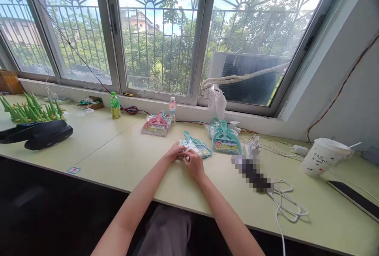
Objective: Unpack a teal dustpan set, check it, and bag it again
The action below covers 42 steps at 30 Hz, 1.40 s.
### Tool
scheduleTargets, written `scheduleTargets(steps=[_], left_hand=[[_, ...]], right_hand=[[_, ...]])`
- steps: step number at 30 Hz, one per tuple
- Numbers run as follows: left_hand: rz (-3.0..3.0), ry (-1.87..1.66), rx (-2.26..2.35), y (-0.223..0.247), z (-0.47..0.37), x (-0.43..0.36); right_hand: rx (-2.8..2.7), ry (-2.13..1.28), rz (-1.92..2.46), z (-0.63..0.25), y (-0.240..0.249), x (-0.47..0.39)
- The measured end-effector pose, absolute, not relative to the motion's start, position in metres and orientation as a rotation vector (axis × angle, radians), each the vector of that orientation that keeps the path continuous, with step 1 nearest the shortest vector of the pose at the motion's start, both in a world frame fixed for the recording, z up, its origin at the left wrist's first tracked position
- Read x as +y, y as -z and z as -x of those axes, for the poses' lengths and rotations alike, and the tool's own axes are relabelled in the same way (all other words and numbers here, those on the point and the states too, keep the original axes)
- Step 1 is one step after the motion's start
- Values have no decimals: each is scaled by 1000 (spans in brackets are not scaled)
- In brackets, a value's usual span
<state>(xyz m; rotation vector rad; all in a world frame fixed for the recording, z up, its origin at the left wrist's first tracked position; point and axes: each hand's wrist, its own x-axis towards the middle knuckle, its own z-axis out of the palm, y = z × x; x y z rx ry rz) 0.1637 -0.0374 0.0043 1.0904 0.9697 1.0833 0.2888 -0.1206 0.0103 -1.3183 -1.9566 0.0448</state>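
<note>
A teal mini dustpan-and-brush set in a clear plastic bag lies on the pale green table in front of me. My left hand is at the near left end of this bag, its fingers bent and closed on the plastic. Close beside it, my right hand has its fingers curled onto the same end, thumb and fingertips pinched together. The fingers cover part of the bag. To the right stand more bagged teal dustpan sets, and farther back on the left is a pile of bagged pink ones.
Behind are a clear bottle and a green bottle. On the right are a white cable, a blurred-out object, a white cup and a phone. Far left, a black object lies by green cone-shaped pieces.
</note>
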Motion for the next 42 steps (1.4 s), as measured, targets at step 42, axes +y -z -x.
scheduleTargets(steps=[42], left_hand=[[-1179, -1005, 896, -15, -135, -25]], right_hand=[[-657, -1214, 870, -345, 9, -62]])
